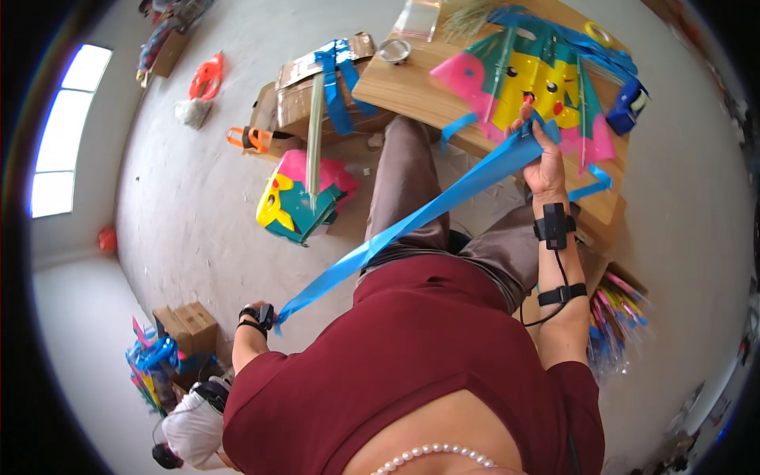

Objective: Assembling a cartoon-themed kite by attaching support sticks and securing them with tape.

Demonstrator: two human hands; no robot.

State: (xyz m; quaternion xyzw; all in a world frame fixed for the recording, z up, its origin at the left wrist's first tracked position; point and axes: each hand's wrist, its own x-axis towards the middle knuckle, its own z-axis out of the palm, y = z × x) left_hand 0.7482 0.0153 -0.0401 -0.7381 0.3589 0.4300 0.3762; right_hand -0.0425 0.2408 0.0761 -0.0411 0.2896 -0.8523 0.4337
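Note:
A long blue plastic ribbon [412,216] stretches slantwise across my lap between both hands. My right hand [543,170], raised over the near edge of the table, grips its upper end, and the ribbon loops around the fingers there. Out to the far left, my left hand [255,315] is closed at the lower end; its fingers are partly hidden by a black wrist device. Just beyond my right hand lies a kite-like plastic sheet [541,71] in yellow, green and pink, with a cartoon face and thin clear strips over it.
On the wooden table [412,83] are a round tin [394,51], a yellow tape roll [599,33] and a blue tape dispenser [628,105]. A similar folded sheet [305,198] lies on the floor beside a cardboard box [297,111]. Another person [192,427] sits behind at left.

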